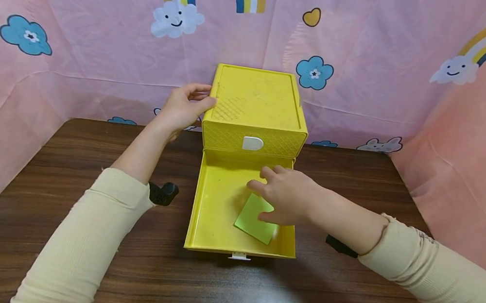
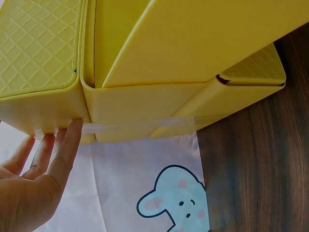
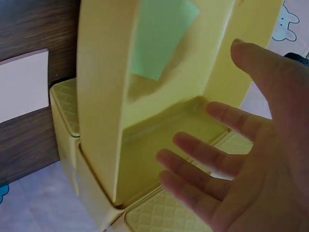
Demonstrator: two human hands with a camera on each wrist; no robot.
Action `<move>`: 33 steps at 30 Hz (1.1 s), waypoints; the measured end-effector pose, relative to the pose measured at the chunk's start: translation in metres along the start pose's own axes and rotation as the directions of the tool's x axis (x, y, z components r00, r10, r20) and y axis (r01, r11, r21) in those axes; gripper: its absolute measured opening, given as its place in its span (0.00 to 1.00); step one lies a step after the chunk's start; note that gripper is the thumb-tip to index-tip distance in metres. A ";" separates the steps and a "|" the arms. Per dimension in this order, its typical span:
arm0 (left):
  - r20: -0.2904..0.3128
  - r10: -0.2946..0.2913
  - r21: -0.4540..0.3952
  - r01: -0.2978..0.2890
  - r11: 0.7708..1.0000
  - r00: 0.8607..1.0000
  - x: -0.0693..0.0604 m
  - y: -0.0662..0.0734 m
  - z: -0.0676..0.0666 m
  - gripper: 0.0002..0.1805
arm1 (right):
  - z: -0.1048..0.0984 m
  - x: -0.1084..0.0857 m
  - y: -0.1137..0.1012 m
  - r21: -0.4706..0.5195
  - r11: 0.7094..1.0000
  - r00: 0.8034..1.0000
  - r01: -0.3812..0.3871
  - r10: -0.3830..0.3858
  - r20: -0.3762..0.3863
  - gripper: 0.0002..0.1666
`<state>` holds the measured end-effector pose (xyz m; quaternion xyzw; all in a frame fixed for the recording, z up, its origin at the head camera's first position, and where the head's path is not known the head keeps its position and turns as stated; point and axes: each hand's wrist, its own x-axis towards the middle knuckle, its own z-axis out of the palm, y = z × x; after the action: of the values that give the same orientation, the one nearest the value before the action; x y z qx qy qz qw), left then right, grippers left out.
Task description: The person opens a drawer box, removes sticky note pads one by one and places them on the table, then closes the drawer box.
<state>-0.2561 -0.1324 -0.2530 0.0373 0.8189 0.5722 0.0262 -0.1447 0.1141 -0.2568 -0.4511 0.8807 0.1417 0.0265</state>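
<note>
Drawer [image 1: 215, 207] pulled out, green sticky note [image 1: 254, 221] inside, beneath my empty, loosely spread right hand [image 1: 289, 195]; my left hand [image 1: 183, 107], nearly straight-fingered, touches the yellow cabinet [image 1: 261, 95]; closing apparently remains

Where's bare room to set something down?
Free: yellow drawer, left of the green paper; the table in front of the drawer. Crowded: drawer's right half, where the right hand hangs over the paper; table under the pale pad.
</note>
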 end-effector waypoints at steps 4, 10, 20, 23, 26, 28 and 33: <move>0.001 -0.008 -0.012 0.008 1.000 1.000 0.000 0.000 0.000 0.28 | -0.001 0.006 -0.006 -0.011 1.000 0.999 -0.010 0.010 0.050 0.35; 0.008 -0.013 -0.027 0.013 1.000 1.000 0.001 -0.001 0.000 0.28 | -0.001 0.015 -0.014 -0.016 0.999 0.990 -0.043 0.045 0.131 0.36; -0.002 -0.005 -0.022 0.005 1.000 1.000 0.002 -0.001 0.001 0.28 | 0.007 0.025 -0.023 -0.018 0.992 0.969 -0.121 0.122 0.216 0.38; -0.003 -0.008 -0.024 0.008 1.000 1.000 0.001 -0.001 0.001 0.28 | 0.009 0.028 -0.026 -0.031 0.988 0.954 -0.149 0.152 0.257 0.39; -0.001 -0.011 -0.030 0.011 0.999 1.000 0.001 -0.001 0.001 0.28 | 0.013 0.030 -0.029 -0.058 0.984 0.941 -0.167 0.176 0.289 0.41; -0.001 -0.011 -0.036 0.011 0.999 1.000 0.001 -0.001 0.001 0.28 | 0.015 0.032 -0.031 -0.068 0.982 0.937 -0.177 0.189 0.295 0.41; -0.003 -0.006 -0.032 0.006 0.999 1.000 0.001 -0.001 0.001 0.28 | 0.021 0.035 -0.035 -0.079 0.976 0.933 -0.201 0.215 0.287 0.42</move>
<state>-0.2571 -0.1321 -0.2543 0.0333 0.8099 0.5850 0.0272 -0.1392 0.0726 -0.2908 -0.3297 0.9062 0.2302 0.1310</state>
